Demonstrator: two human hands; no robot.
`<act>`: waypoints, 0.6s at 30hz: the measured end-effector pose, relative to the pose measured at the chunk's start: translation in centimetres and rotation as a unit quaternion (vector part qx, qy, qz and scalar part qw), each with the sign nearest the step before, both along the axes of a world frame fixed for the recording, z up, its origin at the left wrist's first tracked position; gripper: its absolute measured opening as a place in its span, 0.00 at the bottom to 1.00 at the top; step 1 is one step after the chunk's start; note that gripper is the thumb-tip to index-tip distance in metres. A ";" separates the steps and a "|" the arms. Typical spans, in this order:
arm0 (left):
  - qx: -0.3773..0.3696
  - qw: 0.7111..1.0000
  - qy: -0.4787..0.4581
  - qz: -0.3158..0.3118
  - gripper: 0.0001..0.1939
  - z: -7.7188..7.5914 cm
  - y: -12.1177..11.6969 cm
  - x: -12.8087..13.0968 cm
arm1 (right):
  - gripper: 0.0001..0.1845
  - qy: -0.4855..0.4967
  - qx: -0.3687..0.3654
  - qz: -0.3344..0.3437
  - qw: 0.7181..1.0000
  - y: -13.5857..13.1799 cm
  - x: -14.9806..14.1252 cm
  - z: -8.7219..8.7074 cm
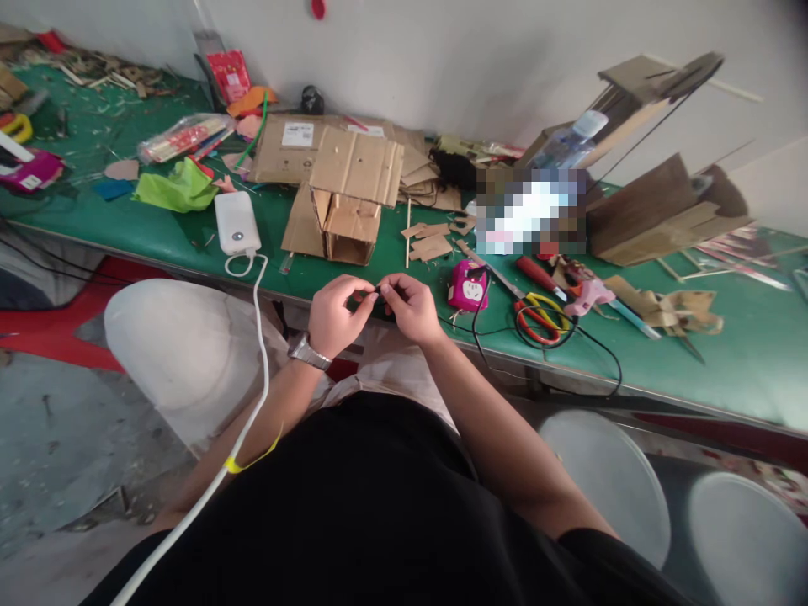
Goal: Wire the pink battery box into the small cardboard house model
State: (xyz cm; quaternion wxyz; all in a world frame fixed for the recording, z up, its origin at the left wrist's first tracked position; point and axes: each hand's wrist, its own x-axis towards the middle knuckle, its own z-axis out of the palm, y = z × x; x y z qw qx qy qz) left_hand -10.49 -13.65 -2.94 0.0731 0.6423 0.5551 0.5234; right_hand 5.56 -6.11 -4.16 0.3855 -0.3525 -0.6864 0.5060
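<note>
Fingertips of both hands meet just over the table's front edge. My left hand (337,316), with a watch (309,352) at the wrist, is closed in a pinch. Opposite it, my right hand (413,310) is pinched too. A small dark bit shows between the fingers, too small to name. Beyond the hands a cardboard box structure (357,172) stands on the green table (252,273). Right of my right hand sit a purple socket block (468,286) with a black cable plugged in, and scissors (539,316) with red and yellow handles.
A white power bank (237,223) with a white cable lies to the left. Rightward are a screwdriver (539,276), a pink glue gun (590,295), a plastic bottle (574,139) and larger cardboard pieces (669,210). Green plastic (177,185) and scraps lie at the back left; stools (606,480) stand below.
</note>
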 end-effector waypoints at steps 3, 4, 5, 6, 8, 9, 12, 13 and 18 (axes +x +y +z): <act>0.017 1.000 0.005 0.010 0.04 0.1 -0.1 0.1 | 0.26 0.003 -0.003 -0.011 1.000 0.0 -0.1 0.0; 0.024 1.000 0.010 0.008 0.05 0.1 -0.2 0.1 | 0.26 0.004 -0.004 -0.015 1.000 -0.1 -0.1 0.0; 0.030 0.999 0.016 0.003 0.05 0.1 -0.2 0.1 | 0.26 0.006 -0.004 -0.018 1.000 -0.1 -0.1 0.0; 0.036 0.999 0.024 -0.004 0.05 0.1 -0.2 0.1 | 0.26 0.008 -0.004 -0.020 1.000 -0.1 -0.2 0.1; 0.043 0.998 0.038 -0.012 0.06 0.0 -0.2 0.2 | 0.25 0.011 -0.003 -0.021 1.000 -0.1 -0.2 0.1; 0.043 0.998 0.043 -0.010 0.06 0.0 -0.2 0.2 | 0.26 0.011 -0.003 -0.021 1.000 -0.2 -0.2 0.1; 0.032 0.999 0.036 0.009 0.07 -0.2 -0.1 0.2 | 0.26 0.010 -0.004 -0.017 1.000 -0.2 -0.2 0.2; 0.028 0.999 0.030 0.014 0.07 -0.2 -0.1 0.2 | 0.26 0.010 -0.004 -0.014 1.000 -0.2 -0.1 0.2; 0.020 0.999 0.017 0.018 0.06 -0.3 0.0 0.1 | 0.26 0.015 -0.003 0.003 1.000 -0.1 0.0 0.3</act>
